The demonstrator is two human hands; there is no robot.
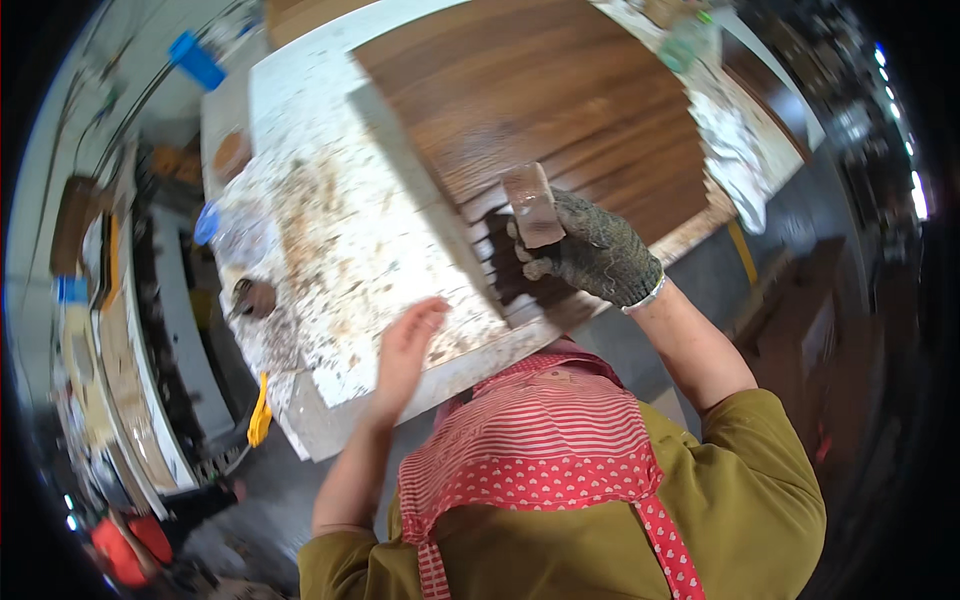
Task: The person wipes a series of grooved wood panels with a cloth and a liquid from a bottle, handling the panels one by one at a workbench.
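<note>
"What does the right hand (585,243) hold?"

"Gripped in its dark glove (612,262) is a brownish rectangular block (533,205), over the near part of the wood-grain panel (560,90); whether they touch, I can't tell."

"And the left hand (408,345)?"

"Bare, fingers loosely extended, left of the panel, by the near edge of the stained white tabletop (385,255)."

The left hand (405,340) is bare, its fingers (428,310) loosely extended; the left forearm (352,468) angles inward from below — opposite, the right hand (588,248), gloved, is curled in a grip; the right forearm (692,345) slants up leftward.
</note>
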